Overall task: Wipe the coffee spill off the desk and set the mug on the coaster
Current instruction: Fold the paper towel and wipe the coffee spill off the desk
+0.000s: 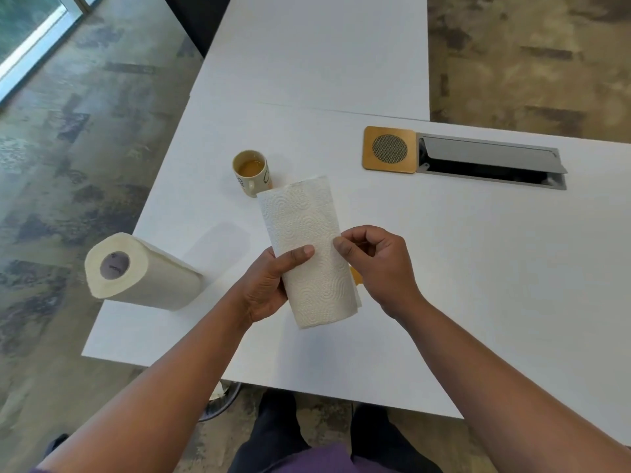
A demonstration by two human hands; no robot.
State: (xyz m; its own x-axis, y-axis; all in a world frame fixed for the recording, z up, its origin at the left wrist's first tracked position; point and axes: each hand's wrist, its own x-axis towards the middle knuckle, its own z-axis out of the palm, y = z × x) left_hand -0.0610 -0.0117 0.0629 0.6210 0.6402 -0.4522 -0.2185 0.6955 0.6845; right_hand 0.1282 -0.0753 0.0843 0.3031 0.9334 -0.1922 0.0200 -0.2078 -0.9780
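A folded white paper towel sheet [309, 247] is held above the white desk [478, 268]. My left hand [269, 285] grips its lower left edge and my right hand [375, 264] pinches its right edge. A cream mug [251, 172] holding brown coffee stands upright on the desk just beyond the sheet's top left corner. A small patch of orange-brown spill [356, 276] shows on the desk between the sheet and my right hand; the rest is hidden. The square wooden coaster [389, 149] with a round mesh centre lies further right, with nothing on it.
A paper towel roll [136, 271] lies on its side at the desk's left edge. A grey cable hatch [488, 162] with a raised lid sits in the desk right beside the coaster. A bin [222, 401] stands under the near edge, by my legs.
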